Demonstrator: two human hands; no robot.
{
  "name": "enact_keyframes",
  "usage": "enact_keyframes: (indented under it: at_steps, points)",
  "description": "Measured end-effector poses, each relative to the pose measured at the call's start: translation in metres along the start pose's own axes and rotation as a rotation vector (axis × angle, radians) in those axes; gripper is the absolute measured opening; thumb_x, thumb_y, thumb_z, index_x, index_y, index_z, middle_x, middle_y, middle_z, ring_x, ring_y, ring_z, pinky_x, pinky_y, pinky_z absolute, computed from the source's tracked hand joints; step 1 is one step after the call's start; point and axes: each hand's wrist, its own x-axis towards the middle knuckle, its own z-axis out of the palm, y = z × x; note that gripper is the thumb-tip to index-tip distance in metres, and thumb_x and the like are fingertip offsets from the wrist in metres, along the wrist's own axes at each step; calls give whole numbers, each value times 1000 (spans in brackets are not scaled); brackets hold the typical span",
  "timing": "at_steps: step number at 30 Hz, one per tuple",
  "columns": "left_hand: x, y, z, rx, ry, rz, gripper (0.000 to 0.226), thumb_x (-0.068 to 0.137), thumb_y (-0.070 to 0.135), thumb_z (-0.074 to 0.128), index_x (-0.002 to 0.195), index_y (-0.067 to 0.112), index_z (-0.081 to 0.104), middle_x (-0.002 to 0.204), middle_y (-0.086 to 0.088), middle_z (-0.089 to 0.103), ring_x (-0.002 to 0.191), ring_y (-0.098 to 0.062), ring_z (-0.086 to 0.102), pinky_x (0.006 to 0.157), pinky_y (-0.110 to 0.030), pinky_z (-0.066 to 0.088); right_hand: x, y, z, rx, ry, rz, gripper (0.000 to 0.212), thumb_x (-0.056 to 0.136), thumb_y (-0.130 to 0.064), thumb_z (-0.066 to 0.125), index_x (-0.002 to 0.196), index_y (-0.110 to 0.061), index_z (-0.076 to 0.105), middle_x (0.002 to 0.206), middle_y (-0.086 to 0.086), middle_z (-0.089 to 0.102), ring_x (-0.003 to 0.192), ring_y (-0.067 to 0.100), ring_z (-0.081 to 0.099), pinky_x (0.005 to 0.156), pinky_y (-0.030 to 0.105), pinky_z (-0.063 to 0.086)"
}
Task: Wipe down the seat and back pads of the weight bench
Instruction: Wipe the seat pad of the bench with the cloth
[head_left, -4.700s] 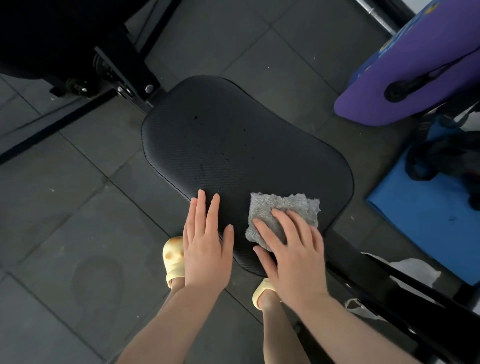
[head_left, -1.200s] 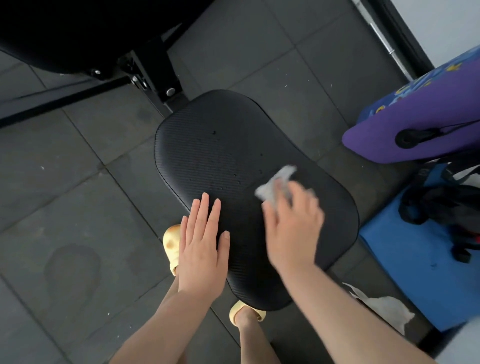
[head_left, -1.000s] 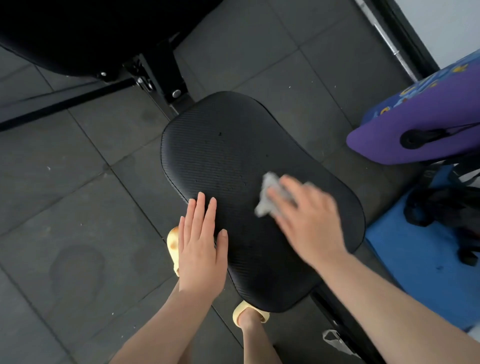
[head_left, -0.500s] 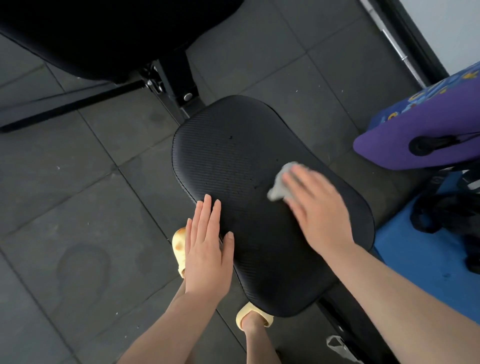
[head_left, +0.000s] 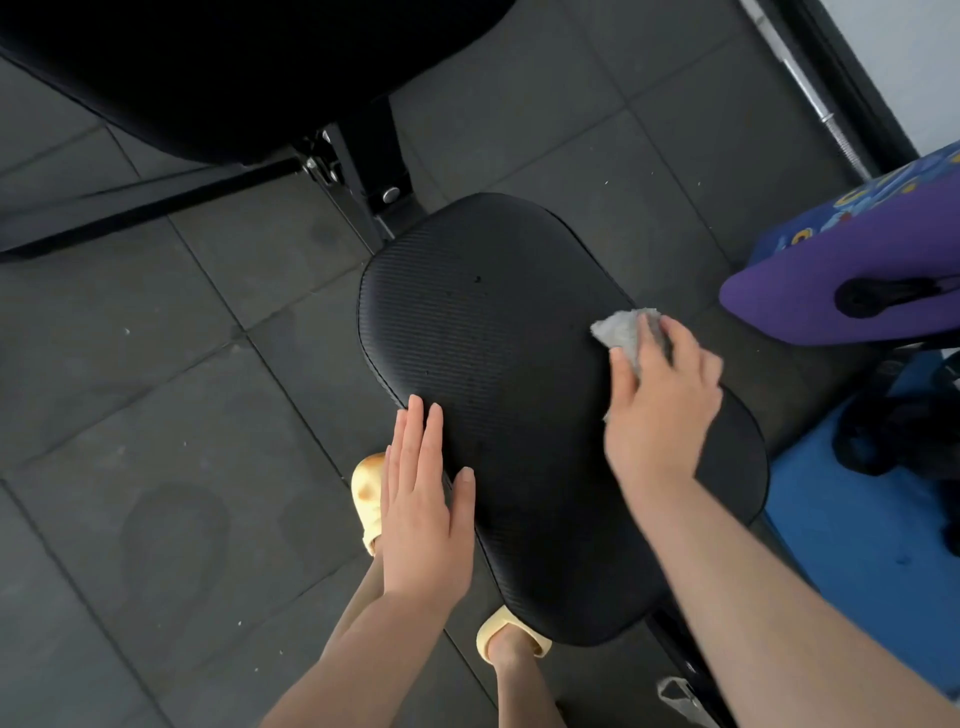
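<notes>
The black textured seat pad of the weight bench fills the middle of the head view. My right hand presses a grey cloth against the pad near its right edge; most of the cloth is hidden under my fingers. My left hand lies flat, fingers together, on the pad's near left edge and holds nothing. The black back pad stretches across the top left.
The bench's black metal frame and bolt join the two pads. A purple board and a blue mat with dark straps lie at the right. My feet in yellow sandals stand on grey floor tiles below the seat.
My right hand has slid the cloth across the seat pad from its middle toward the right edge. My left hand has stayed flat on the near left edge.
</notes>
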Motion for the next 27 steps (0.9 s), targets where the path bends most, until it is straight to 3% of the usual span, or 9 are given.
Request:
enact_keyframes:
  at_steps: [5,9,10,15,17,19,22,25,27]
  points:
    - [8,-4,-1,-60,44,8,52,97,27,30,148,26,21,157,15,10,145,-1,4,120,-36,13,-77,-45,12,-1,-144,-504,44,92,-35,46,133,-21,55,136,-4,51,99,19,46,73,35,45]
    - [19,-4,-10,-79,65,-27,54,96,42,21,149,28,20,157,20,7,145,2,1,119,-31,9,-25,-15,8,-124,-138,-1045,46,86,-25,59,131,-18,56,131,-2,57,93,21,56,72,35,39]
    - [22,-3,-11,-69,62,-31,55,96,45,20,149,30,18,156,22,6,144,3,0,119,-30,9,-3,-6,8,-169,-130,-1076,46,86,-25,56,131,-17,55,131,0,57,93,24,56,72,37,39]
    - [28,-2,-13,-43,44,-48,56,96,48,18,149,33,16,156,24,3,143,5,-2,118,-27,7,-5,-38,19,56,-39,-333,41,94,-31,51,130,-14,57,132,2,54,109,22,43,86,38,38]
    - [28,-3,-13,-85,47,-36,57,95,45,22,149,28,19,157,22,5,144,4,0,117,-23,7,-47,-63,26,137,-96,-411,39,93,-27,54,129,-13,58,133,4,55,111,23,45,92,38,40]
    - [27,-4,-14,-152,39,-44,58,93,42,25,149,25,23,157,21,7,143,6,2,115,-15,6,-71,-68,25,146,-198,-661,41,92,-22,57,132,-15,56,136,1,55,117,21,50,98,36,42]
    - [24,-5,-16,-215,27,-40,56,95,40,28,149,25,24,157,22,9,143,6,4,113,-9,6,-32,-48,17,67,-229,-939,39,88,-17,60,128,-15,59,131,0,58,114,21,53,95,34,41]
    - [22,-3,-18,-239,36,-81,53,97,38,29,149,28,24,156,26,9,142,9,6,112,-6,8,-10,-36,11,67,-183,-742,37,90,-16,60,126,-12,60,128,1,59,110,23,54,92,36,44]
    - [21,-2,-20,-277,45,-105,53,98,37,28,149,26,24,156,25,10,141,10,7,111,-6,9,-36,-35,9,61,-218,-725,39,93,-21,53,131,-12,57,134,0,55,116,22,51,97,35,42]
